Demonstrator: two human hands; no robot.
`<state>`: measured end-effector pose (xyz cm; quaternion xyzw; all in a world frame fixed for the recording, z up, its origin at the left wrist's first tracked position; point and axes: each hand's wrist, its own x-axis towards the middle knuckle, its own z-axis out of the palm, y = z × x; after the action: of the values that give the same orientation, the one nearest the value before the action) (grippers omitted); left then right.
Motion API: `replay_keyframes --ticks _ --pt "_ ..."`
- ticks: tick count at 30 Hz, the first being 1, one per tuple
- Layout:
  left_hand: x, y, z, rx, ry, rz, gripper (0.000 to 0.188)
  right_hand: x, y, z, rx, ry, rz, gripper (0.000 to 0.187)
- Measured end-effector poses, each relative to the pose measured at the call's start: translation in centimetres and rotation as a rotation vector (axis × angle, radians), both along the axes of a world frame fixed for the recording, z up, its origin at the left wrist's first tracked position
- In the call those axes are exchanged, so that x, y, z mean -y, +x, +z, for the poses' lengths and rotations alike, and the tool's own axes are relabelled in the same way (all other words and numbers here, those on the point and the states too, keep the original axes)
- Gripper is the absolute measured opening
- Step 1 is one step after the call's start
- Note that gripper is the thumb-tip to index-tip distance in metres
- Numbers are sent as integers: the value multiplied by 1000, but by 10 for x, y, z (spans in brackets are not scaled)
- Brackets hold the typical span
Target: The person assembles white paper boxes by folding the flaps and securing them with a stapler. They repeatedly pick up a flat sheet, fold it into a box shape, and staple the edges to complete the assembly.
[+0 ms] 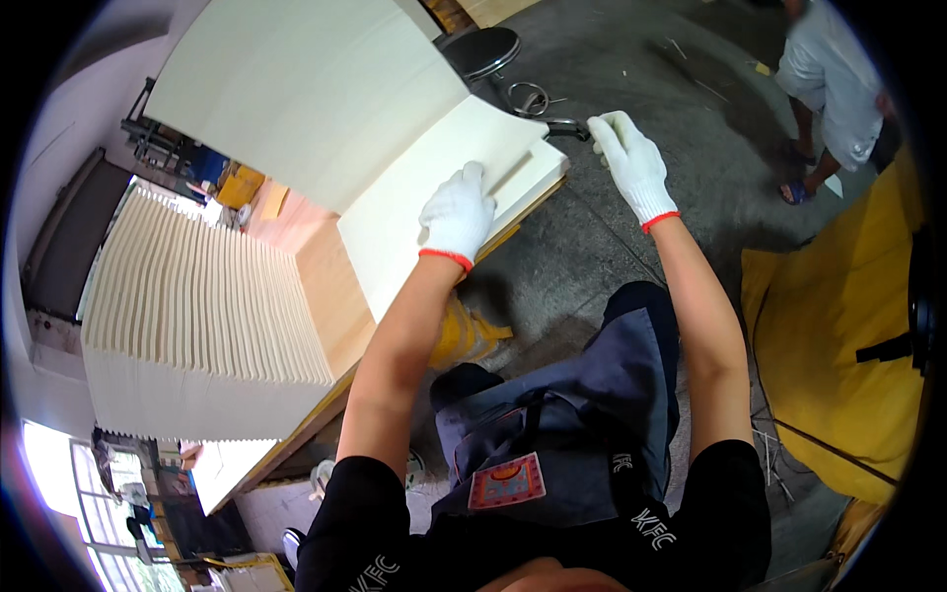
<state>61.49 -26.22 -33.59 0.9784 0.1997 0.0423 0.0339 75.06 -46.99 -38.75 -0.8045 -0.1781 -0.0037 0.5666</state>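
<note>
Below your chest, a blue apron (572,424) covers your lap. Ahead of it, your gloved left hand (459,212) rests on the white pile (395,227), at the near side of the table (340,286). Its fingers lie forward, index extended; whether they pinch anything you cannot be told. Your gloved right hand (629,163) is out past the pile's right end, over the floor, fingers bent close together. A dark bar (567,128) ends just beside them; contact or grip cannot be confirmed.

Left of the pile, a fanned stack (197,306) of white sheets lies in close steps. Beyond your left hand, a large white leaf (306,99) stands curved up from the pile.

Risks, in judgement: the leaf could spring back or crease if it is pushed unevenly; the pile could skew if your left hand presses sideways; the fanned stack could slip if knocked.

Farther off are a black stool (480,49) and a person (838,94) in pale shorts.
</note>
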Motion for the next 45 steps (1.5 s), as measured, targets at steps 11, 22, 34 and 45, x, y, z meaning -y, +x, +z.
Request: replay_keyframes --ticks 11,22,34,45 --pt "-99 -129 95 1461 -790 28 34 -150 -161 50 530 -383 759 80" --pt "-151 -190 98 1625 -754 32 36 -236 -246 8 790 -634 579 106" --pt "-154 -200 139 1663 -656 12 32 -231 -247 18 753 -672 669 105" --pt "-35 -119 147 1588 -1050 76 62 -184 -204 99 620 302 599 79"
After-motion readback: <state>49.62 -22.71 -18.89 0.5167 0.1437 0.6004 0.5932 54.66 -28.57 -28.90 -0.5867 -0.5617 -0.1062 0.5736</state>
